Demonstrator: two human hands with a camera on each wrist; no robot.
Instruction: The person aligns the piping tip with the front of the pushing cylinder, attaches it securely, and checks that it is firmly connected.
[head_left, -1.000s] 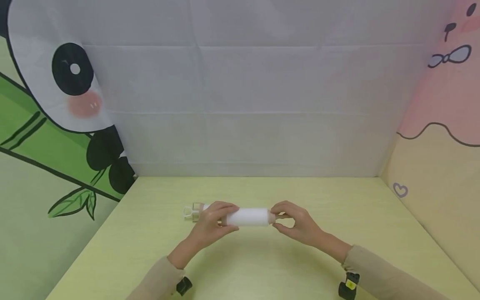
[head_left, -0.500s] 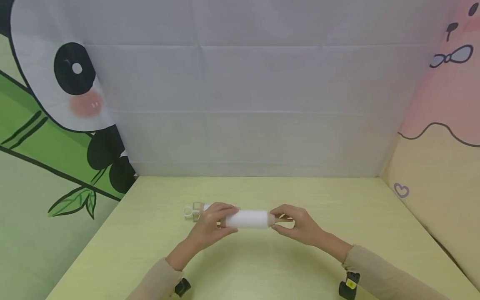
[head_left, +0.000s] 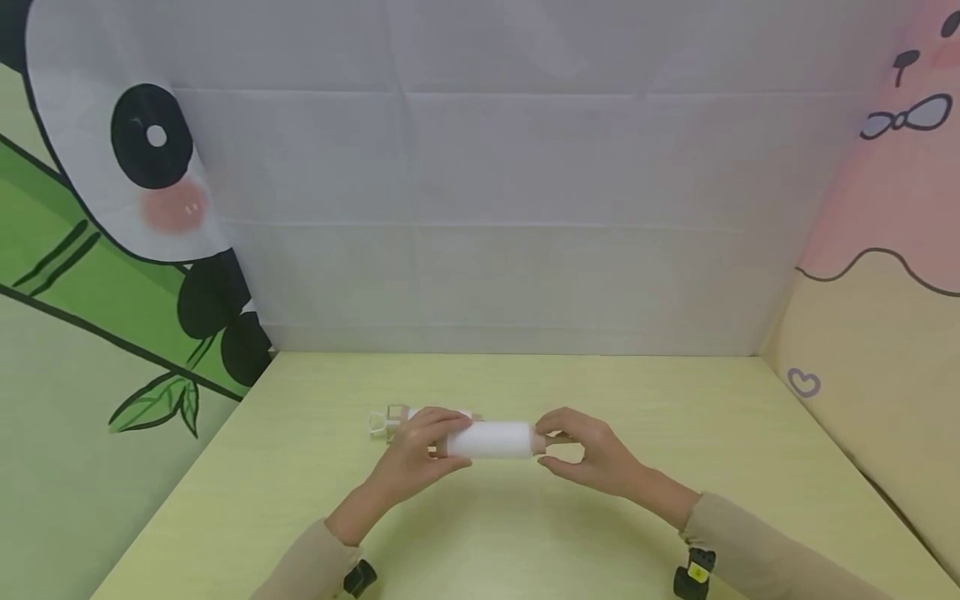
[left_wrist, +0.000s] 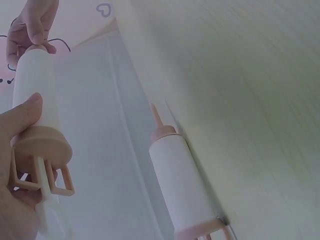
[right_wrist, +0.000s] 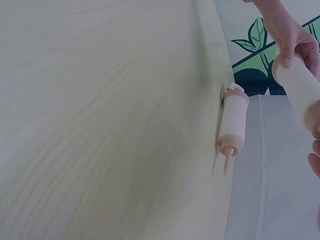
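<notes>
My left hand (head_left: 416,454) grips a large syringe (head_left: 491,440) around the rear of its white barrel. In the left wrist view, the pinkish finger loops (left_wrist: 42,175) and pale plunger rod (left_wrist: 44,200) show beside the palm. My right hand (head_left: 600,450) holds the pinkish front cap with thumb and fingers, and the thin nozzle (head_left: 561,440) points into that hand. The syringe is level, raised off the table. Behind it a second, like syringe (right_wrist: 233,117) lies on the table, its nozzle pointing right in the head view; its barrel is mostly hidden there by my left hand.
A pale yellow table (head_left: 637,383) spreads beneath both hands. A white sheet (head_left: 480,208) hangs along its back edge. Printed panels stand at the left (head_left: 172,208) and the right (head_left: 870,275).
Both hands have shifted slightly toward me and to the left with the syringe. My right fingers have changed position around the front cap, and more of the nozzle shows.
</notes>
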